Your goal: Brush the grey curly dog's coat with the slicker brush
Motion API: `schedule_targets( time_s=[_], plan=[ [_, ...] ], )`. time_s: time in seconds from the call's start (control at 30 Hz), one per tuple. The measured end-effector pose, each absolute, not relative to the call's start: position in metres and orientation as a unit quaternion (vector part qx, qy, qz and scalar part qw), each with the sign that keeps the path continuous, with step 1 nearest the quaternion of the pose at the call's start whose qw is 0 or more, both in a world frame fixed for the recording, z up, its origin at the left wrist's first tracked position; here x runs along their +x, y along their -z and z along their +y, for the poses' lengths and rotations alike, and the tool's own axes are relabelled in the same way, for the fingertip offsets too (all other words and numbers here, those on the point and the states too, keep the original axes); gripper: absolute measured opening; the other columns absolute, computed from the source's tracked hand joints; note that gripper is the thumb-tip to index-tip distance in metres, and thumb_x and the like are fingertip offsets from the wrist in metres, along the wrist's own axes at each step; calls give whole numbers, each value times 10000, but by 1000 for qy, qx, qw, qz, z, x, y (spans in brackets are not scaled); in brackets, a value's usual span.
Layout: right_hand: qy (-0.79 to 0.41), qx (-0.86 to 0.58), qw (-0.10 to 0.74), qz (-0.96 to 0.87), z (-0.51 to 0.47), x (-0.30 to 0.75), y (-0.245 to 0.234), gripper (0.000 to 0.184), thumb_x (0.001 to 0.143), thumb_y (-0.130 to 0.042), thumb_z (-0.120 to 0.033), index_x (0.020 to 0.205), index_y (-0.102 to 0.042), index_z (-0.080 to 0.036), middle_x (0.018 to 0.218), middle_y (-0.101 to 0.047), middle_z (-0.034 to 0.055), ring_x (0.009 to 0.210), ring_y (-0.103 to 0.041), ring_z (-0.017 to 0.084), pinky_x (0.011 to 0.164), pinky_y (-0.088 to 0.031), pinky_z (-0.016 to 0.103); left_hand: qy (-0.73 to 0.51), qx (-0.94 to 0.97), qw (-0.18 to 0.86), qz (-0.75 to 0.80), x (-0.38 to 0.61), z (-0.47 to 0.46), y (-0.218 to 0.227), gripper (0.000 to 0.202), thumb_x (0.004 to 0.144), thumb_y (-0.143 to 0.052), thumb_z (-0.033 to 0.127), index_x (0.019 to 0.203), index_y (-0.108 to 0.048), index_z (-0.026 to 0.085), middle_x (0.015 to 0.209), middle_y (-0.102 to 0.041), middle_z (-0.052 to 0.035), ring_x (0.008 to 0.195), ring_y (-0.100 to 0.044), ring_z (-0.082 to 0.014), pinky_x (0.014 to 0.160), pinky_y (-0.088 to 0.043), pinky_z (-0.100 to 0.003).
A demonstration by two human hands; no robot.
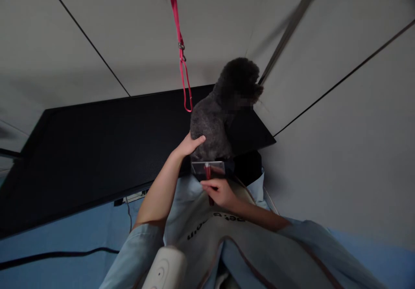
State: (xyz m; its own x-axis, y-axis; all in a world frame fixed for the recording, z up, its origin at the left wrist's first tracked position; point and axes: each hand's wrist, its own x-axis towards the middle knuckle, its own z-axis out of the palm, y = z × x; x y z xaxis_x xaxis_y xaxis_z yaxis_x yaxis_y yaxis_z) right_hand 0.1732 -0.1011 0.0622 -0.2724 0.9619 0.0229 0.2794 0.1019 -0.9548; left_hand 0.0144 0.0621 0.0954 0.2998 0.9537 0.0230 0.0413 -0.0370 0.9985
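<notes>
A grey curly-coated dog (210, 120) is on the black table (106, 138), close to its front edge, with its head turned to the right. My left hand (191, 145) lies against the dog's hind end, thumb on the coat and the other fingers hidden behind the body. In front of my apron, my right hand (220, 192) is closed round the red handle of a slicker brush (208, 171). The brush's wide rectangular head is up beside the dog's lower back; whether it touches the coat I cannot tell.
A pink-red leash loop (185, 86) with a metal clasp hangs left of the dog. Behind the table is a pale panelled wall (129, 34). A grey post (288, 25) slants down on the right. A black cable (65, 254) crosses below the table.
</notes>
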Motion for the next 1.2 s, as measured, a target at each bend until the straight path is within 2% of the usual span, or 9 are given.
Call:
schedule_targets(
  time_s=[0.1, 0.17, 0.33, 0.53, 0.67, 0.83, 0.97, 1.03, 1.2],
  plan=[
    [-523, -486, 307, -629, -125, 172, -45, 230, 805, -574, -206, 942, -744, -137, 711, -737, 69, 571, -650, 146, 538, -510, 228, -416, 592, 547, 420, 14, 65, -95, 898, 635, -658, 678, 1277, -471, 78, 1323, -522, -219, 1248, -463, -376, 1033, -381, -508],
    [-494, -458, 316, -668, -122, 172, -56, 219, 797, -574, -199, 921, -748, -148, 676, -726, 55, 554, -640, 139, 527, -497, 219, -403, 596, 555, 417, 14, 67, -98, 899, 626, -666, 675, 1279, -479, 87, 1323, -530, -206, 1243, -470, -373, 1035, -383, -503],
    [-343, -463, 428, -696, -75, 177, -102, 230, 841, -552, -223, 973, -738, -196, 910, -735, 64, 800, -679, 154, 750, -524, 254, -370, 596, 582, 412, 17, 72, -108, 820, 657, -689, 596, 1264, -504, 77, 1320, -538, -199, 1225, -490, -374, 1027, -393, -505],
    [-413, -510, 338, -674, -94, 172, -67, 236, 832, -571, -245, 966, -750, -173, 768, -741, 58, 610, -654, 143, 582, -493, 229, -371, 592, 595, 397, 12, 73, -111, 788, 668, -729, 495, 1299, -483, 93, 1320, -539, -202, 1222, -504, -357, 1024, -402, -507],
    [-432, -499, 300, -689, -113, 165, -55, 244, 806, -583, -221, 975, -750, -162, 723, -739, 52, 577, -642, 136, 564, -475, 215, -356, 605, 598, 387, 9, 70, -113, 755, 667, -743, 467, 1279, -503, 97, 1297, -560, -196, 1209, -517, -357, 1021, -407, -511],
    [-480, -435, 206, -734, -112, 156, -74, 245, 788, -618, -216, 1001, -737, -186, 811, -750, 27, 669, -671, 133, 636, -502, 202, -360, 608, 591, 390, 10, 68, -120, 771, 665, -734, 503, 1279, -502, 99, 1319, -547, -191, 1227, -504, -353, 1038, -395, -499],
    [-346, -460, 295, -763, -85, 160, -93, 263, 843, -587, -247, 1073, -710, -213, 980, -730, 64, 926, -661, 176, 875, -490, 279, -343, 613, 586, 404, 13, 69, -127, 743, 681, -711, 523, 1262, -528, 97, 1314, -557, -180, 1228, -502, -356, 1049, -381, -502],
    [-293, -502, 320, -748, -77, 163, -91, 256, 861, -567, -255, 1071, -711, -222, 1009, -721, 78, 975, -646, 193, 924, -472, 319, -336, 613, 589, 407, 14, 70, -128, 721, 688, -708, 518, 1251, -545, 98, 1297, -572, -177, 1214, -515, -360, 1039, -393, -502],
    [-421, -495, 240, -721, -100, 158, -68, 232, 820, -605, -216, 1017, -726, -199, 877, -746, 51, 722, -677, 155, 708, -532, 260, -332, 597, 608, 405, 14, 69, -128, 683, 701, -693, 531, 1231, -576, 115, 1253, -607, -165, 1176, -551, -358, 1004, -438, -485]
  ],
)
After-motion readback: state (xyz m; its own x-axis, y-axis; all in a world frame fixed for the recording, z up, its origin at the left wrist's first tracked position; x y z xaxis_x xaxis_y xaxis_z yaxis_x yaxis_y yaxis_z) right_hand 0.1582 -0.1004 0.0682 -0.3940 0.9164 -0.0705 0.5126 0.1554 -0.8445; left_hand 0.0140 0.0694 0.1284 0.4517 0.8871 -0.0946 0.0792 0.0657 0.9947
